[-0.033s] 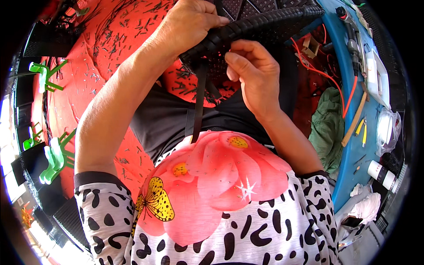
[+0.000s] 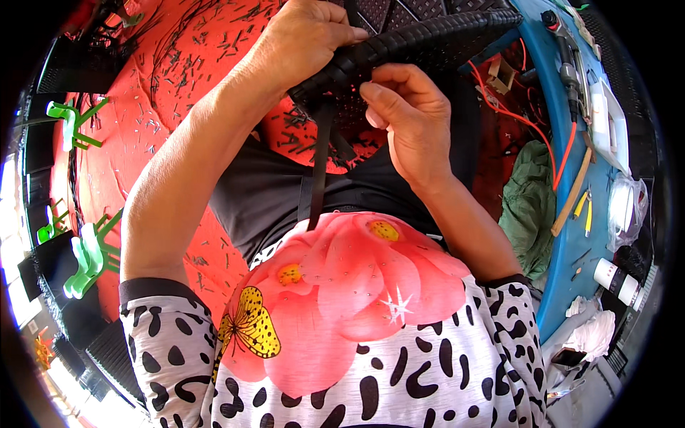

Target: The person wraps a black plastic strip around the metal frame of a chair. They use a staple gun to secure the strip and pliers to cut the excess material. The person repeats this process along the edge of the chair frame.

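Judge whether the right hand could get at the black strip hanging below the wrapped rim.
Probably yes: the black strip hangs in the open to the left of the right hand, and nothing visible blocks the gap; the left hand is up at the wrapped rim.

From my remote seat, I see wickerwork [image 2: 421, 36] before the lap [image 2: 264, 189], offcuts [image 2: 230, 51] on the floor [image 2: 128, 143] leftward, pliers [image 2: 588, 216] on the table [image 2: 564, 285] rightward.

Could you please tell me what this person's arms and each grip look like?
The left grip and the right grip are ungloved, and both wrists are bare, with no watch or bracelet showing. The forearms are bare below short, whitish sleeves with black blotches, ending in plain dark cuffs.
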`<action>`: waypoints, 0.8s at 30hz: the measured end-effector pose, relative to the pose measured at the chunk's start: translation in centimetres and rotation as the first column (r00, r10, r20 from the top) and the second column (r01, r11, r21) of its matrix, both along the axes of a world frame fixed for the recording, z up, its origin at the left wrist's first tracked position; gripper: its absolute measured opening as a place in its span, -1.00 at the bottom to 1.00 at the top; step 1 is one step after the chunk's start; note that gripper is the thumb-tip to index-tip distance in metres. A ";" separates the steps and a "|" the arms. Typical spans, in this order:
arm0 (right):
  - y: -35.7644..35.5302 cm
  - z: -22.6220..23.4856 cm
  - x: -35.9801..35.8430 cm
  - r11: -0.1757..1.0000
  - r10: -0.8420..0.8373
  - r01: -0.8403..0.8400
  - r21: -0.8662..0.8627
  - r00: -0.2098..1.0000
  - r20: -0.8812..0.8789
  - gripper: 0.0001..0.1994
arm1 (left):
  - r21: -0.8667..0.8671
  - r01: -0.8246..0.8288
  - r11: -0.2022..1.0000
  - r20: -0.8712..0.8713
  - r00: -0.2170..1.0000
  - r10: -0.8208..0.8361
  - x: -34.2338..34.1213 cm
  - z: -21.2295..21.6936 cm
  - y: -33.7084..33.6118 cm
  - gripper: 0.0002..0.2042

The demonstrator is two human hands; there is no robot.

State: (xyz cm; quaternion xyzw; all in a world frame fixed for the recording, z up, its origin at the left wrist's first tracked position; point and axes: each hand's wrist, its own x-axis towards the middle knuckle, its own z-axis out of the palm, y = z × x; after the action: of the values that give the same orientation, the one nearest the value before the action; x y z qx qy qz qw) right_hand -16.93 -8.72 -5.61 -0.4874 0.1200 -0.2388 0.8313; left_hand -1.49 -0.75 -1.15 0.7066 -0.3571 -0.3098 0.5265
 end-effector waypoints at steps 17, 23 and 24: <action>-0.7 0.8 -0.4 0.981 -0.106 0.095 0.168 0.993 0.059 -0.94 | -0.033 -0.046 0.998 0.077 0.996 0.049 -1.2 -0.5 -2.3 -0.84; -3.8 0.9 -1.7 0.967 -0.156 0.149 -0.205 0.988 -0.016 -0.92 | 0.086 -0.152 0.985 0.217 0.967 0.131 -3.1 -0.3 -4.2 -0.82; -4.3 1.4 -2.0 0.911 -0.198 0.159 -0.380 0.978 -0.066 -0.90 | 0.046 -0.117 0.992 0.325 0.941 0.096 -3.1 -0.5 -4.3 -0.82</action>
State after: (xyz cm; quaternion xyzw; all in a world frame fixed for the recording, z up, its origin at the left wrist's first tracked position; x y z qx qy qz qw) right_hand -18.91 -13.06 -4.19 -0.6350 0.1592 -0.3067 0.6909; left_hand -4.55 -5.01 -1.66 0.7825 -0.3892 -0.1728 0.4543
